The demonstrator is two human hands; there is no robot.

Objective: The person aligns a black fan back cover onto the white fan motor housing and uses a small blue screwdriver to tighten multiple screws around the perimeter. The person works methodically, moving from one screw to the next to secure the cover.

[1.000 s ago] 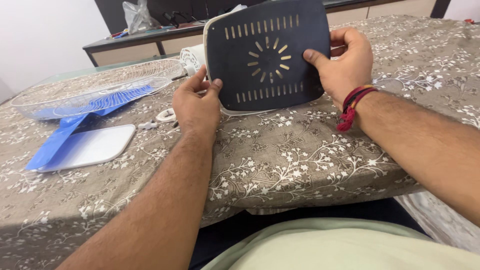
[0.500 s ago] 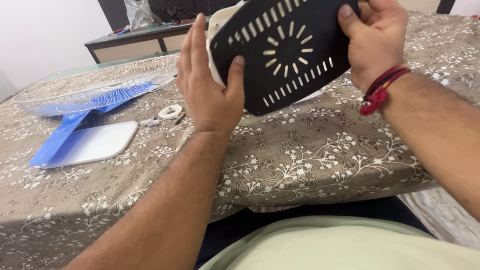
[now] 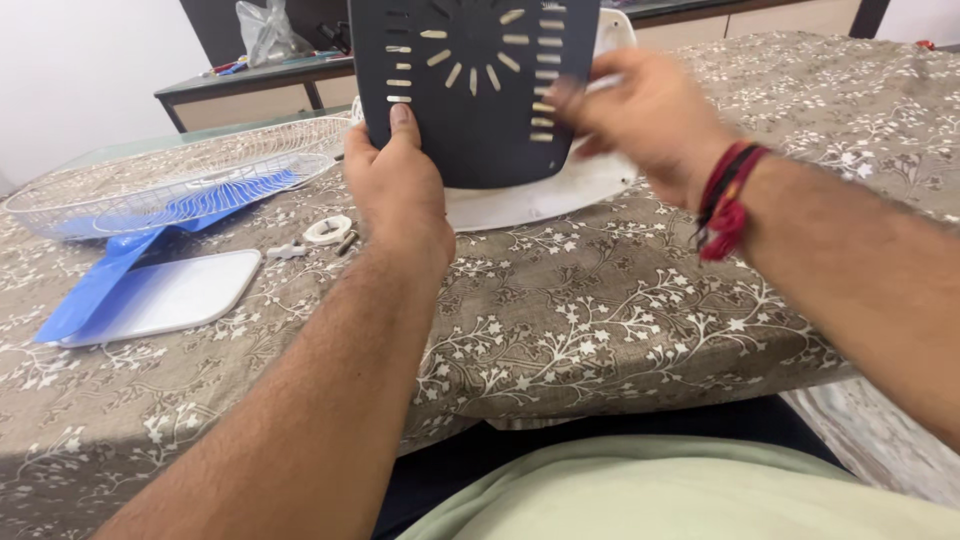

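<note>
- Left hand: upright, thumb pressed on the dark slotted base plate, grasping its lower left edge.
- Right hand: blurred, fingers at plate's right edge; grip cannot be determined.

Dark navy slotted panel, brown white-flowered tablecloth, blue fan blades

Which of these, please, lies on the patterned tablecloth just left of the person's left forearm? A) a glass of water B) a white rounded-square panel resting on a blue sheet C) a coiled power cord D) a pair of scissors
B: the white rounded-square panel lies flat on a blue sheet to the left of the left hand, which grips the dark slotted plate.
</note>
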